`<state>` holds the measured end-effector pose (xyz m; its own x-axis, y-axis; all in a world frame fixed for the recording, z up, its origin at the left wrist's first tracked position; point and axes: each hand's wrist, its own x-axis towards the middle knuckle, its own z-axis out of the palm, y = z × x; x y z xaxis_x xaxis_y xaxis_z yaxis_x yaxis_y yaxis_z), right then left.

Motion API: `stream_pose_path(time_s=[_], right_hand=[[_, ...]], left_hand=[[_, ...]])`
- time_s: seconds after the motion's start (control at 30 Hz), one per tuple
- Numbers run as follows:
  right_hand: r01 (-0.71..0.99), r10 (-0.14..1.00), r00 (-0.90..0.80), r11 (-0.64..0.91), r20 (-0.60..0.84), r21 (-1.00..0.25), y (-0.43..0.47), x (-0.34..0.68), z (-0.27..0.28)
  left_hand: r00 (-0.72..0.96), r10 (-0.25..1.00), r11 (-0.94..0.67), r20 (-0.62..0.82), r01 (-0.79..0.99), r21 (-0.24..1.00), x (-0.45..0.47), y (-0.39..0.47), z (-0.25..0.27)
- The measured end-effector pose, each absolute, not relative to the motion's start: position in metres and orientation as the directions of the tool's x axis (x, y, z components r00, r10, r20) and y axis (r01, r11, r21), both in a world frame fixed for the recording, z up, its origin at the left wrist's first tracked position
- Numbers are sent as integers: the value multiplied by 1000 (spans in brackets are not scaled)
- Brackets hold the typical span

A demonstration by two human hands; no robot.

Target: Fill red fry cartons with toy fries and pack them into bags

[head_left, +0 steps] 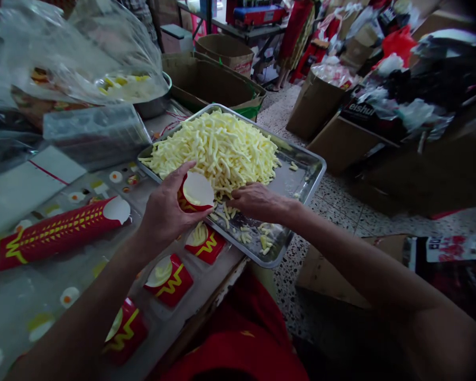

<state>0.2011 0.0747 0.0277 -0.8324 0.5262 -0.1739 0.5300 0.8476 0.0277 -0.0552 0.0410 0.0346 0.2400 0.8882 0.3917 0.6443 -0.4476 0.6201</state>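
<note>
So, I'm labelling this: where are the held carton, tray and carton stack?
Held carton (199,187), head view: white inner wall.
Tray (286,181), head view: bare floor, right.
Carton stack (63,232), head view: middle.

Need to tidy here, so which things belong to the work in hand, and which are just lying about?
In use:
red carton in the left hand
pale strips at the right hand
metal tray
three cartons set down
nested cartons

Apparently lying about:
clear plastic packaging
cardboard boxes
red bag

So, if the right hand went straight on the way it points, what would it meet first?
Likely the near edge of the heap of pale sticks, beside the right hand; the red carton in the left hand looks next in line, though depth is unclear.
</note>
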Motion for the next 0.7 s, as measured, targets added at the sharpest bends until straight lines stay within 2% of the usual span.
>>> stream_pose_path(time_s=[0.07,0.17,0.33,0.4,0.47,0.53,0.57,0.63,0.7], right_hand=[[504,496,-834,863,-240,31,79,197,25],[557,533,-792,831,-297,8,81,196,22],[690,656,-716,716,-239,-100,71,195,9],[767,741,-640,599,-202,-231,64,198,4],[781,828,-533,402,-173,-478,55,206,2],[660,880,-432,160,-196,-734,45,218,4],[565,889,-398,44,-226,-824,41,224,6],[366,888,-365,-138,-279,-920,33,234,12],[185,887,-346,-256,-307,-949,28,239,19]], left_hand=[[229,895,-430,382,666,609,-61,35,36],[194,917,-382,348,672,634,-67,29,33],[232,921,-386,313,657,648,-61,26,29],[261,926,-377,275,689,619,-58,24,32],[287,930,-367,229,720,589,-58,21,37],[306,930,-365,201,737,568,-57,19,40],[314,928,-371,200,740,560,-55,19,41],[345,916,-399,205,742,538,-48,18,42],[395,901,-430,180,753,498,-32,17,42]])
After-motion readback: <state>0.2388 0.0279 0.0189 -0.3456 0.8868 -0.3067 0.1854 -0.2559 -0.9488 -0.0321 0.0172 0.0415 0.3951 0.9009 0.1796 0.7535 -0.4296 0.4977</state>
